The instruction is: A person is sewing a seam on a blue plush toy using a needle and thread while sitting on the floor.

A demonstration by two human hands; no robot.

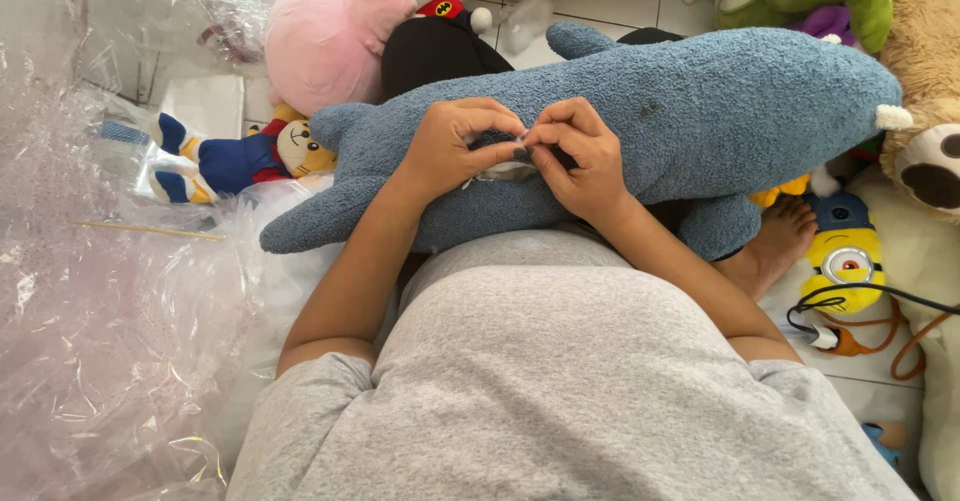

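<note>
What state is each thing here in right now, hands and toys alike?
Left hand: fingers pinched on the blue plush.
Right hand: fingers pinched beside the left.
Blue plush toy: lying across the lap, small gap under the fingers.
Pink plush: lying on the floor.
Clear plastic sheeting: crumpled, heaped.
Yellow goggle toy: lying among other toys.

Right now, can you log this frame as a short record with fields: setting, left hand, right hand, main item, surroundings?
setting: person seated on a tiled floor, seen from above
left hand: pinching at a spot on the blue plush toy
right hand: pinching the same spot, fingertips meeting the left's
main item: blue plush toy lying across the lap
surroundings: clear plastic wrap on the left, pink plush behind, yellow plush on the right
</note>
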